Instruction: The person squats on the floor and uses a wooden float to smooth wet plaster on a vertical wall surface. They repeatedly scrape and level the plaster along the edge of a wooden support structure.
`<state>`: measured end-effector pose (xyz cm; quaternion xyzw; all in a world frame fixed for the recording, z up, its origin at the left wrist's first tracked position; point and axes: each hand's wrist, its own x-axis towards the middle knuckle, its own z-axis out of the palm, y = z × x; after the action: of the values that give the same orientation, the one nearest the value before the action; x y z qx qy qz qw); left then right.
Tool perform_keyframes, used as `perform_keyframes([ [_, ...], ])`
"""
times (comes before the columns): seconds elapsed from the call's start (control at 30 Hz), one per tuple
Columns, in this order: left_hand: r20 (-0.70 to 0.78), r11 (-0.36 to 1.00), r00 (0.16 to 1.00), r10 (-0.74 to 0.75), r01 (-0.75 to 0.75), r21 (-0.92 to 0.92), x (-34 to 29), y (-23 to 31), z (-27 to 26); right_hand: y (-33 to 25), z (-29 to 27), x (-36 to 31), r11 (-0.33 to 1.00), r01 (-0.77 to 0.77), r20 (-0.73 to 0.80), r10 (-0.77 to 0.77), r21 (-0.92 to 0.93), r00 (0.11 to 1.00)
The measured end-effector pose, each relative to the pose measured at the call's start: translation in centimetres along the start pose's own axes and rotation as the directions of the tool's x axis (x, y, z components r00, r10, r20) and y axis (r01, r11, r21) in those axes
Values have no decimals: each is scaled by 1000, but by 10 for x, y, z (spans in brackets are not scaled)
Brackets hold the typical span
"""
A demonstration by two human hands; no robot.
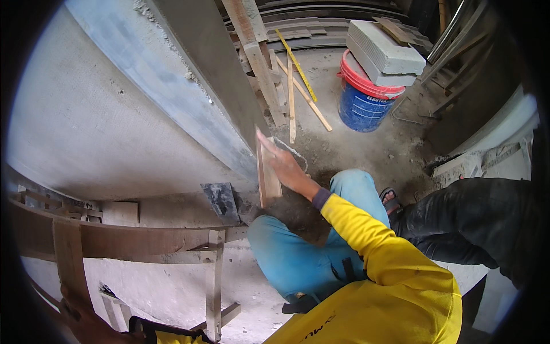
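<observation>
My right hand (285,167) reaches forward to the lower end of a grey plastered column (212,63). Its index finger is stretched out against the column's edge. Under the palm, a short wooden board (269,182) stands upright along the column; the hand touches it without wrapping round it. Down at the left, my left hand (89,321) is closed on the lower part of a wooden post (71,261), its fingers partly in shadow. That post crosses a long curved-looking plank (137,243).
A blue bucket (364,109) with a red lid carries white blocks (384,54). Wood strips (292,103) and a yellow level-like bar (296,66) lie ahead. A dark flat sheet (221,202) leans near the wall's foot. Another person's dark-trousered legs (464,221) are close at right.
</observation>
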<state>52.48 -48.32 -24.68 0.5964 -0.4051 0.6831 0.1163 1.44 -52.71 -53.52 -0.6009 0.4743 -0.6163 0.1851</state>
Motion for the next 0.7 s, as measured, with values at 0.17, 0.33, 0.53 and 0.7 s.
perform_keyframes([
  [0.17,-65,1000,998,-8,8,-3,3,4,7,8,-20,37,990,-116,11,116,80,993],
  [0.33,-17,998,999,35,-34,48,3,3,-2,9,-7,14,993,-70,23,68,91,997],
  [0.53,36,989,988,151,-150,-6,-4,-38,47,23,-24,48,989,-86,-13,88,120,996],
  [0.7,429,895,874,-227,361,-262,23,8,-34,32,-10,14,978,-167,46,163,123,986],
])
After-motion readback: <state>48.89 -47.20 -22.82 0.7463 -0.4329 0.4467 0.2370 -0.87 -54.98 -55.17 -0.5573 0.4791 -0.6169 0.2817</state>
